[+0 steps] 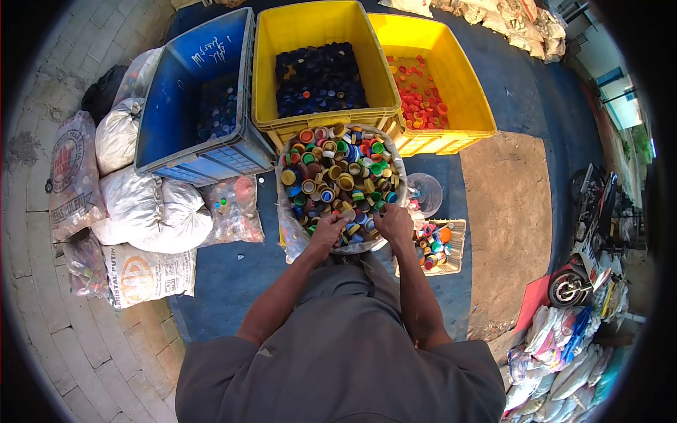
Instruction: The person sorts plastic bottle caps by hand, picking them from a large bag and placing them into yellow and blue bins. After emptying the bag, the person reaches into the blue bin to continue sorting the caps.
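Two hands: both reach forward into an open sack point(290, 238) heaped with mixed bottle caps point(340, 176).
Left hand point(328, 227): on the near edge of the heap, fingers curled down among the caps; I cannot tell whether they clamp one.
Right hand point(395, 222): just right of the left hand, fingers bent into the caps, tips hidden; I cannot tell its grip.
Sack: centre of the scene, on the floor, against the crates behind it.
Far left: blue crate point(176, 106) with a few dark caps.
Far centre: yellow crate point(266, 63) of dark blue caps.
Far right: second yellow crate point(467, 92) with red and orange caps.
Near right: small basket point(457, 248) of mixed caps; a clear tub point(425, 192) just beyond it.
Left: white bags point(151, 211) piled beside the blue crate.
Right edge: parked motorbike point(585, 268).
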`<state>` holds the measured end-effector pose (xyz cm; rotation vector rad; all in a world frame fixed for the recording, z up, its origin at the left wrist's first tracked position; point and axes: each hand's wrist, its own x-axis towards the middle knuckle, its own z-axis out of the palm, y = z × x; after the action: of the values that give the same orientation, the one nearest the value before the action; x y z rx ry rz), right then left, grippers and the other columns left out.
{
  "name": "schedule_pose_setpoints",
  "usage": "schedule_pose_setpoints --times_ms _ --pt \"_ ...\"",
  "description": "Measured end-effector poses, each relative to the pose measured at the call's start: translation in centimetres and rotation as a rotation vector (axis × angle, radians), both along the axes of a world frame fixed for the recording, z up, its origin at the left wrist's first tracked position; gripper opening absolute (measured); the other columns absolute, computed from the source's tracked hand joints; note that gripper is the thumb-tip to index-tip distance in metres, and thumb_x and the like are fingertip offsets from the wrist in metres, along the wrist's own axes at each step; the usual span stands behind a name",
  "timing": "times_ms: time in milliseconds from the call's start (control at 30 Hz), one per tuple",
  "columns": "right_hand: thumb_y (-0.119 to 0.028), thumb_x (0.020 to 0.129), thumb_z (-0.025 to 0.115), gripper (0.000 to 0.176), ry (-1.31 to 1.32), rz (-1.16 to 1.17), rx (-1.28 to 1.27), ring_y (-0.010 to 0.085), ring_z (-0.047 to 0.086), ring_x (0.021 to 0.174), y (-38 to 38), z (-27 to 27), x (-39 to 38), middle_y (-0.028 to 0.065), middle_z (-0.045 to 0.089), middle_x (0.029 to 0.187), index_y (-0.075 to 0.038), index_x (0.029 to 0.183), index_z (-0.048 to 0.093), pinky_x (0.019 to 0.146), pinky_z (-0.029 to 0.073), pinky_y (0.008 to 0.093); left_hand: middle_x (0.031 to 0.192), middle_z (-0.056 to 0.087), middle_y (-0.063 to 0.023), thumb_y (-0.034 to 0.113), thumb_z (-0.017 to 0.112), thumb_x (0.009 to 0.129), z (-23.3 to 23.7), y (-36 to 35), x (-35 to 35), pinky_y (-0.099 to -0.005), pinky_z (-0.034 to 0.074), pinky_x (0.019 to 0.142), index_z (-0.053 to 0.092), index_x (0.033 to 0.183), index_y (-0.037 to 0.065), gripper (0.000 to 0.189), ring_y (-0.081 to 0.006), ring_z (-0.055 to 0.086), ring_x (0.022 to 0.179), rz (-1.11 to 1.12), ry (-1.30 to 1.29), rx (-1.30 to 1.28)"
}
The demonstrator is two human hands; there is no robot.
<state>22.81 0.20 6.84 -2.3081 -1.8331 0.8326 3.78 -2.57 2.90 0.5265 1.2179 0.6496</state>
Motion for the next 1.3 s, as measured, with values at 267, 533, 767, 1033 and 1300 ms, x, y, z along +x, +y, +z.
schedule_pose_setpoints --times_ms 267,533,767,1033,1300 --pt "-0.047 0.071 0.076 0.046 -0.193 0.167 -0.204 0.0333 0.070 0.083 -1.1 -1.1 -2.0 0.0184 0.071 0.088 -0.003 0.084 0.073 0.071 0.055 0.0433 0.062 0.048 0.0045 0.022 0.058 0.095 -1.0 -0.3 -0.8 -0.0227 0.035 0.045 0.063 0.094 0.006 0.016 -0.0055 0.044 0.049 0.055 -0.032 0.006" --pt "-0.041 0.073 0.073 0.038 -0.015 0.082 -0.066 0.0361 0.068 0.080 -2.0 -1.0 -0.8 0.0175 0.070 0.083 -0.004 0.081 0.072 0.070 0.053 0.0460 0.063 0.050 0.0046 0.022 0.060 0.095 -1.0 -0.8 -0.6 -0.0222 0.035 0.045 0.064 0.091 0.006 0.017 -0.0052 0.044 0.050 0.051 -0.042 -0.025" --pt "-0.035 0.076 0.070 0.034 -0.117 0.113 -0.069 0.0385 0.068 0.083 -1.1 -0.9 -1.6 0.0196 0.069 0.086 -0.002 0.085 0.069 0.072 0.053 0.0486 0.065 0.051 0.0048 0.023 0.060 0.095 -0.7 -0.3 -0.7 -0.0211 0.035 0.044 0.063 0.092 0.006 0.018 -0.0046 0.045 0.050 0.093 -0.062 -0.030" --pt "-0.026 0.075 0.075 0.032 -0.101 0.063 0.058 0.0403 0.067 0.087 -2.2 -1.4 -2.1 0.0200 0.068 0.095 -0.003 0.095 0.066 0.073 0.053 0.0506 0.065 0.048 0.0063 0.025 0.062 0.093 -1.0 -1.7 -2.0 -0.0217 0.037 0.047 0.065 0.093 0.010 0.016 -0.0048 0.045 0.053 0.124 -0.029 -0.086" --pt "-0.026 0.075 0.071 0.028 -0.140 0.168 -0.036 0.0391 0.067 0.085 -1.4 -2.2 -1.5 0.0214 0.068 0.089 -0.001 0.086 0.070 0.074 0.053 0.0485 0.065 0.050 0.0060 0.024 0.061 0.093 -0.9 -1.9 -2.3 -0.0214 0.037 0.049 0.066 0.093 0.010 0.015 -0.0047 0.045 0.054 0.089 0.002 -0.021"
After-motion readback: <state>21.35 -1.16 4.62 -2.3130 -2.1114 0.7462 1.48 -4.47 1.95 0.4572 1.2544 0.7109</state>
